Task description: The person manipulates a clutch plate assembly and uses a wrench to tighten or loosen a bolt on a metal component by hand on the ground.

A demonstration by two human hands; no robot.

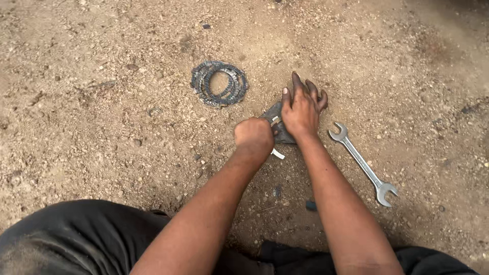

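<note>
The right hand (301,109) lay spread flat, pinning a flat dark grey piece (281,133) to the gritty dirt ground (102,117). The left hand (253,136) was fisted around a thin pale metal strip (277,153) against the piece's 9 o'clock edge. A slip there could nick the pinning fingers. Stacked dark toothed rings (219,83) lay at 10 o'clock, a silver double-ended open spanner (362,164) at 4 o'clock.

**Bare dirt ground and what lies on it**

The ground (102,127) is dry, pebbly earth. On it lie a stack of dark toothed rings (219,83), a double-ended open spanner (362,164), and a dark flat piece (281,127) near the middle.
</note>
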